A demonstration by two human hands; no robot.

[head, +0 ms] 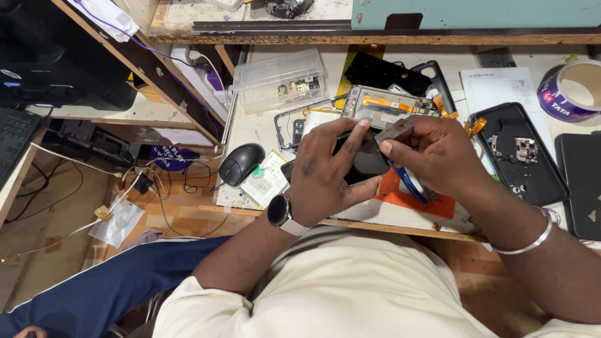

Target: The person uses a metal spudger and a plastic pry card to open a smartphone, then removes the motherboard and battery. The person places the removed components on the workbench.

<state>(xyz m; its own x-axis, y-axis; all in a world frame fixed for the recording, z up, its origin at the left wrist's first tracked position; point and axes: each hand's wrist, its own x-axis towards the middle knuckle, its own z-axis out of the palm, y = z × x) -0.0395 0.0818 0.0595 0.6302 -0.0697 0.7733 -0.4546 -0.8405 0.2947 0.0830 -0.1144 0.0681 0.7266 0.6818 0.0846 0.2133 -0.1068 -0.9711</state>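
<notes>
The worktop [400, 216] is crowded: an opened phone [388, 106] with its orange flex showing lies at the back, a black back cover [523, 156] to the right, a clear parts box [278, 78], a tape roll [573, 91] and a mouse [241, 164] around them. Over the front edge both hands work on one small black phone [365, 158]. The left hand [325, 172] grips it, fingers [347, 134] curled over its top. The right hand [438, 153] pinches a thin grey card [395, 129] against the phone's upper edge, a blue tool [410, 184] hanging beneath. This looks like the prying step; the next move likely calls for a firm hold and a shallow slide along the seam.
</notes>
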